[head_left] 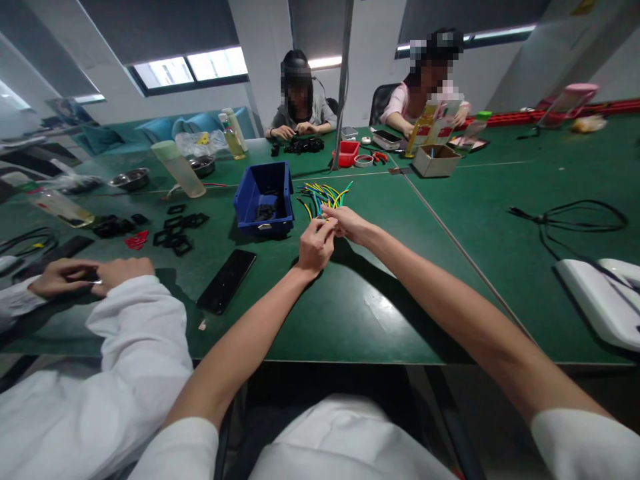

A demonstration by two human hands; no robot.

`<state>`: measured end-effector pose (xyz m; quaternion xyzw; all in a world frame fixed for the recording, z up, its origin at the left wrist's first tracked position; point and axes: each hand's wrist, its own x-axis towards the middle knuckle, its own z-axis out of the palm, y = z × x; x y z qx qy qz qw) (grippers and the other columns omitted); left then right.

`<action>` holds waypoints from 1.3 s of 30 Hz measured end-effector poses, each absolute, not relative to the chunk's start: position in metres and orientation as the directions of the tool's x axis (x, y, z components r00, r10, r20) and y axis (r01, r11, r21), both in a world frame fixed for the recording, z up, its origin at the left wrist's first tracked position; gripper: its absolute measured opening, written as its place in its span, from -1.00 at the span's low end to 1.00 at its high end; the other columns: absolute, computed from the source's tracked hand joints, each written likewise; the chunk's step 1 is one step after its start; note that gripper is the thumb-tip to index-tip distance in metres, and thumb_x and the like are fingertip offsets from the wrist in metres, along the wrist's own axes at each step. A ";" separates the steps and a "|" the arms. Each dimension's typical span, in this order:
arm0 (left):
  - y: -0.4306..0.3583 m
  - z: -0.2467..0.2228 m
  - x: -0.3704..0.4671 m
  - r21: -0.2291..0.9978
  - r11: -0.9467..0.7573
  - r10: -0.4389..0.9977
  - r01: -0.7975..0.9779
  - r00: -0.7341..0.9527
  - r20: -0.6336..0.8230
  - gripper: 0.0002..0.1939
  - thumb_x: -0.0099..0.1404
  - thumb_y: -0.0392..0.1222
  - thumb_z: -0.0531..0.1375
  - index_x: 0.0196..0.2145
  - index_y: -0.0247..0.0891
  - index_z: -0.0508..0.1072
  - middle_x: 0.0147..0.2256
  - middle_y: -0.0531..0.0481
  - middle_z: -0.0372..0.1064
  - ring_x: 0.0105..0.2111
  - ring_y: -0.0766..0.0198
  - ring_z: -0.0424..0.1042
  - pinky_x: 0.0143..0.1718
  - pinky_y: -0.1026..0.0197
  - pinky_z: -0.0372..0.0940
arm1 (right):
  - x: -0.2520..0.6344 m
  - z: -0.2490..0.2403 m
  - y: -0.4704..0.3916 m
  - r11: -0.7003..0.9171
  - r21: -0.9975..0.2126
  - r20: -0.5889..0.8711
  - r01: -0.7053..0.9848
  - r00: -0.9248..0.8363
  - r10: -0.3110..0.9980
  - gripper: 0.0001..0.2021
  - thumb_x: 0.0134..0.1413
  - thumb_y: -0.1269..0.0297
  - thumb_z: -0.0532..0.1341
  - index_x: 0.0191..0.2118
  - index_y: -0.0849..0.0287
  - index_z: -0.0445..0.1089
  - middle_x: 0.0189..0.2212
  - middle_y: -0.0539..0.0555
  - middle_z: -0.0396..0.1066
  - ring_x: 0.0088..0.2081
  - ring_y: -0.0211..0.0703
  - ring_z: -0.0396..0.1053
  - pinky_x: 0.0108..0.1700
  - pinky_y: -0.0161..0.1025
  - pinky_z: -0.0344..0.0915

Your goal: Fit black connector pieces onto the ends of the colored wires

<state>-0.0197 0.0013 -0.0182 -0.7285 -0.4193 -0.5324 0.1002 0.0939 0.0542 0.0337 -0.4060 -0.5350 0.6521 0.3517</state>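
My left hand [315,245] and right hand [347,223] meeting mid-tabletop, both pinching coloured wires [323,195] fanned toward the far edge, blue bin [264,198] just beside, black phone [227,281] nearer me.

A green table [350,313] carried a blue bin [264,200] near its middle, a black phone [226,281] lying nearer left, loose coloured wires [323,195] right of the bin, black frames [177,232] farther left, and a cardboard box [436,160] far right.

Bin [264,197] left of the wires [323,195] — phone [227,281] nearer (left of the hands [330,235]).
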 end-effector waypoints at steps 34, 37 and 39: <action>0.081 -0.014 -0.015 0.168 -0.407 0.875 0.898 0.331 0.352 -0.50 0.29 0.04 0.13 0.15 -0.11 0.36 0.24 -0.17 0.18 0.22 0.01 0.19 0.20 -0.08 0.17 | 0.125 -0.016 0.105 0.053 -0.904 0.216 0.424 0.346 0.913 -0.68 0.33 0.12 -0.08 -0.18 0.17 0.35 -0.28 0.22 0.51 -0.22 -0.02 0.45 -0.17 -0.21 0.22; 0.078 -0.013 -0.016 0.165 -0.452 0.858 0.877 0.376 0.348 -0.58 0.31 0.02 0.10 0.07 -0.11 0.44 0.20 -0.13 0.24 0.24 0.05 0.18 0.22 -0.05 0.14 | 0.126 -0.014 0.104 0.036 -0.883 0.208 0.468 0.321 0.924 -0.68 0.32 0.15 -0.07 -0.21 0.18 0.37 -0.26 0.25 0.51 -0.19 0.01 0.45 -0.15 -0.20 0.23; 0.076 -0.011 -0.015 0.172 -0.470 0.852 0.866 0.395 0.343 -0.61 0.31 0.01 0.10 0.02 -0.14 0.47 0.16 -0.12 0.30 0.24 0.06 0.18 0.23 -0.01 0.13 | 0.126 -0.013 0.104 0.054 -0.872 0.217 0.486 0.285 0.934 -0.68 0.32 0.17 -0.06 -0.22 0.20 0.38 -0.24 0.26 0.51 -0.17 0.00 0.45 -0.14 -0.21 0.23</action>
